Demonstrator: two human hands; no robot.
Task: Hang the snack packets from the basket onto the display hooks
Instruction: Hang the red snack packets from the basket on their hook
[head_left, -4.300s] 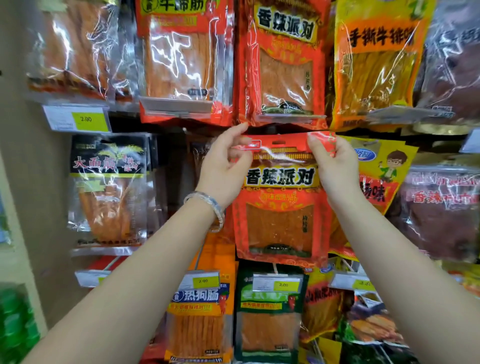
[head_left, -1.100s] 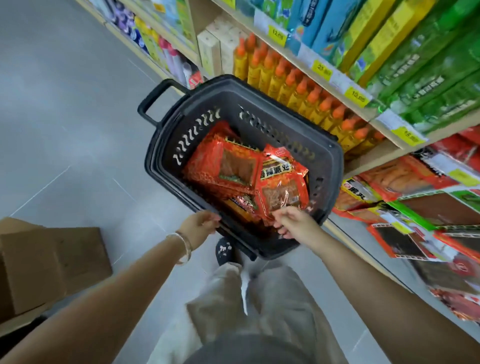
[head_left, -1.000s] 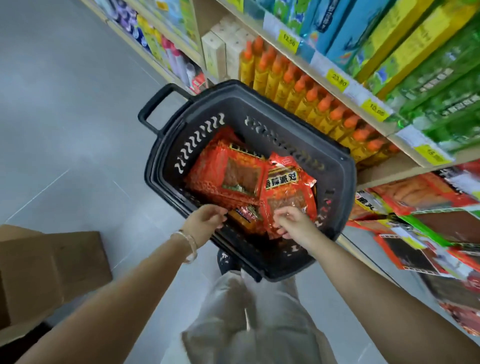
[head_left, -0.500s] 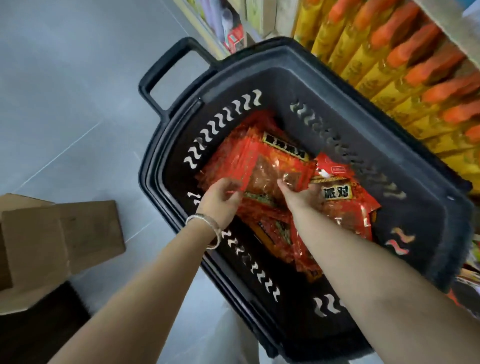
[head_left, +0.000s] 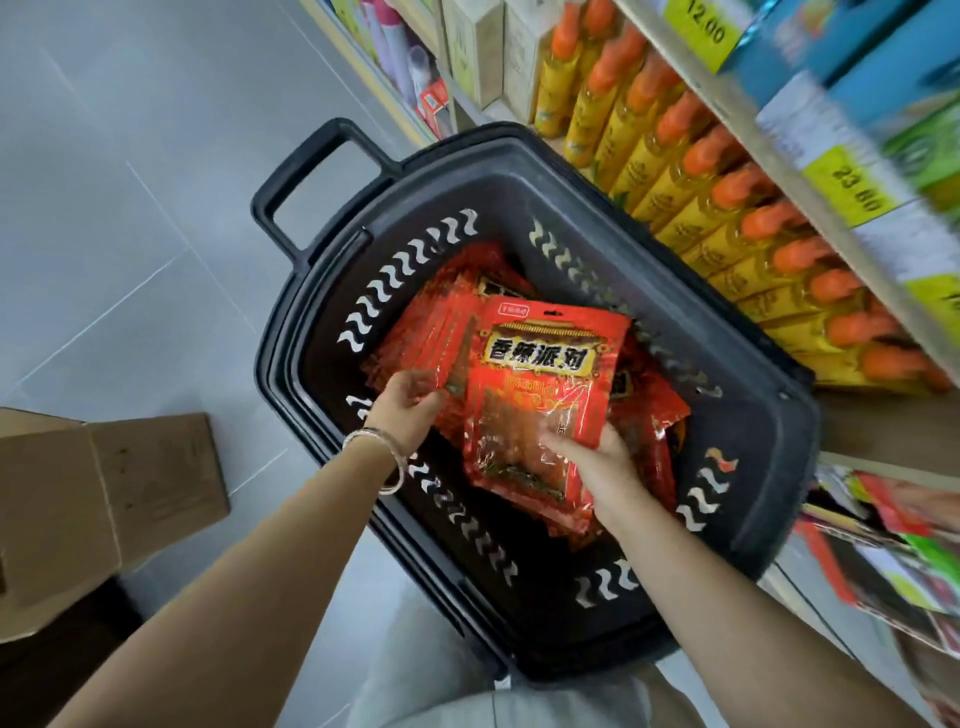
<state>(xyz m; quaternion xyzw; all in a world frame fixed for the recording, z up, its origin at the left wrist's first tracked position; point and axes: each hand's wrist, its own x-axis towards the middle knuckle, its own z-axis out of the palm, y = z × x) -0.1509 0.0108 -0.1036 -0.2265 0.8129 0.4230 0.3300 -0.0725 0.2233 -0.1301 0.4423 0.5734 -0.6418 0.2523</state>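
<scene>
A black plastic basket (head_left: 769, 467) stands on the floor below me with several red snack packets in it. My right hand (head_left: 597, 462) grips the lower edge of one red packet (head_left: 545, 379), lifted upright with its printed face toward me. My left hand (head_left: 410, 410) holds the lower corner of a stack of red packets (head_left: 431, 332) lying at the basket's left side. More red packets (head_left: 654, 415) lie underneath on the right. The display hooks are out of view.
A shelf of yellow bottles with orange caps (head_left: 727, 197) runs along the right, with price tags (head_left: 852, 187) above. Hanging snack bags (head_left: 904, 551) show at the lower right. A cardboard box (head_left: 104, 499) sits on the grey floor to the left. The basket handle (head_left: 306, 176) points up-left.
I turned from the hooks down to the basket and leaned in. My right hand has pulled one red packet up to face me, while my left hand took hold of the stack beside it.
</scene>
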